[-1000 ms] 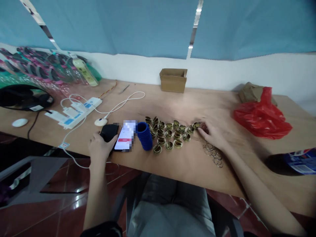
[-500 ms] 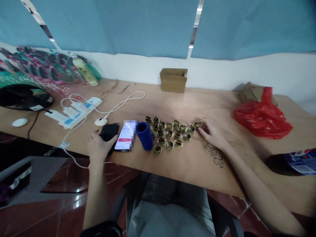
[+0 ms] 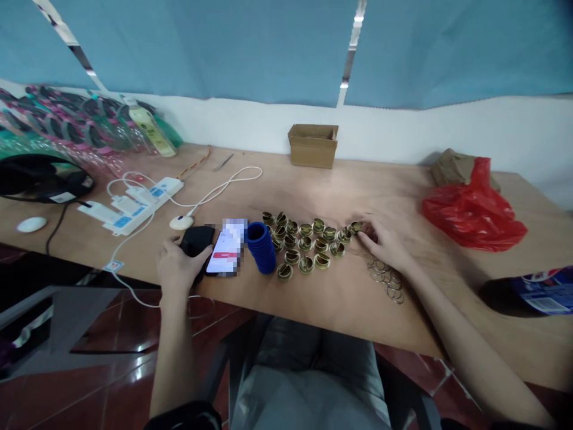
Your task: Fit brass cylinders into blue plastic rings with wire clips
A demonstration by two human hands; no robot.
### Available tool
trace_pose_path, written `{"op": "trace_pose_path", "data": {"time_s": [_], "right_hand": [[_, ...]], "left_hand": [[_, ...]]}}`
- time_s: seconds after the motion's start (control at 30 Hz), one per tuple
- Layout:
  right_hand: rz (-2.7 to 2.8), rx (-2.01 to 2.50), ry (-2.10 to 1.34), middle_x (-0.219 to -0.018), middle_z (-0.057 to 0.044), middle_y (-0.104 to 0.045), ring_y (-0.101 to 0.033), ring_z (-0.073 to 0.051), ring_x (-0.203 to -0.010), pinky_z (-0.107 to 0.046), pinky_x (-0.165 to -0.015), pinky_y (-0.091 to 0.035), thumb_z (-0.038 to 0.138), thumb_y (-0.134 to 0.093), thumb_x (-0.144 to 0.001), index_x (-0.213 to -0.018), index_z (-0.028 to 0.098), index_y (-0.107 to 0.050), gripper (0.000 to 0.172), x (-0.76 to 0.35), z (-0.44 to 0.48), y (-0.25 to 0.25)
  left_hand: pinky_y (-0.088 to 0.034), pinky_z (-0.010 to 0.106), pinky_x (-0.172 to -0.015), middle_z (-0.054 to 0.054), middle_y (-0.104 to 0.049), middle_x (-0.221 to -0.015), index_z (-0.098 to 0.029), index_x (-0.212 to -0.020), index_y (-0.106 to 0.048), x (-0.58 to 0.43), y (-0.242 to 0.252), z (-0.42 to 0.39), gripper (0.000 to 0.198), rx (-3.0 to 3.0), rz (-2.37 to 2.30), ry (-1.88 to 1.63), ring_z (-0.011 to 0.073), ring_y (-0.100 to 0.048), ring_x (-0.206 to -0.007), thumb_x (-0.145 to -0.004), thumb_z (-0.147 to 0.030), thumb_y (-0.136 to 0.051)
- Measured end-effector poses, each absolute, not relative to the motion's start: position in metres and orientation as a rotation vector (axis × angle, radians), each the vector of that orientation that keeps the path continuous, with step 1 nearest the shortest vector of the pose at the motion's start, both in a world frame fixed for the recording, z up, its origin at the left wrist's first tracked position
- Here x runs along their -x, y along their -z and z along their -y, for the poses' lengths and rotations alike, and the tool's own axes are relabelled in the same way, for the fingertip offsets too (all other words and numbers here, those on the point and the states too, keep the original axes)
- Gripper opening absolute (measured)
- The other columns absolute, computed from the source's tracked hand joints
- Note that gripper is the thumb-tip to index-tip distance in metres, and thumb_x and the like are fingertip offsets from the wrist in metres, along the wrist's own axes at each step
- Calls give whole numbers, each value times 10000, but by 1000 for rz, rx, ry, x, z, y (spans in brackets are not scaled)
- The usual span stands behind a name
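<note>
My left hand (image 3: 176,266) rests at the table's front edge with its fingers curled on a black pouch (image 3: 196,240), the thumb reaching toward a lit phone (image 3: 226,254). A stack of blue rings (image 3: 261,246) stands right of the phone. Several brass round parts (image 3: 307,242) lie in rows beyond it. My right hand (image 3: 385,242) lies palm down, fingers together, fingertips at the rightmost brass part (image 3: 356,227). Several wire key rings (image 3: 387,279) lie beside the wrist.
A cardboard box (image 3: 313,144) sits at the back wall, a red plastic bag (image 3: 472,209) at the right, a dark bottle (image 3: 528,292) at the right edge. A white power strip (image 3: 134,203) with cables, a black fan (image 3: 40,177) and packaged goods (image 3: 85,119) fill the left.
My left hand has shifted slightly on the black pouch beside the phone. The right hand stays at the brass parts.
</note>
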State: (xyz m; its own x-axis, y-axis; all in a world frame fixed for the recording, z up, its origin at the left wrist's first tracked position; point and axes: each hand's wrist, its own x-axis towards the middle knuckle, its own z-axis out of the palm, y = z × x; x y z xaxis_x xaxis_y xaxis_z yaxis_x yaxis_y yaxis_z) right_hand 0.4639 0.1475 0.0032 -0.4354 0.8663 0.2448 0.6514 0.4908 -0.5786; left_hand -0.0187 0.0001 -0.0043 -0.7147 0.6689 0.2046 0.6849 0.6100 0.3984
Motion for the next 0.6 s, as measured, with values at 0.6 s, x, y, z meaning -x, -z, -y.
{"op": "trace_pose_path", "data": {"time_s": [0.6], "right_hand": [[2232, 1255, -553, -857, -65, -671, -636, -232, -682, -386, -653, -541, 345, -516, -968, -1173, 212, -557, 248, -464, -147, -3]], "left_hand": [[-489, 577, -1039, 236, -653, -1267, -116, -1353, -478, 19, 6, 0, 909, 1139, 2801, 768, 473, -595, -1255, -641, -593, -782]]}}
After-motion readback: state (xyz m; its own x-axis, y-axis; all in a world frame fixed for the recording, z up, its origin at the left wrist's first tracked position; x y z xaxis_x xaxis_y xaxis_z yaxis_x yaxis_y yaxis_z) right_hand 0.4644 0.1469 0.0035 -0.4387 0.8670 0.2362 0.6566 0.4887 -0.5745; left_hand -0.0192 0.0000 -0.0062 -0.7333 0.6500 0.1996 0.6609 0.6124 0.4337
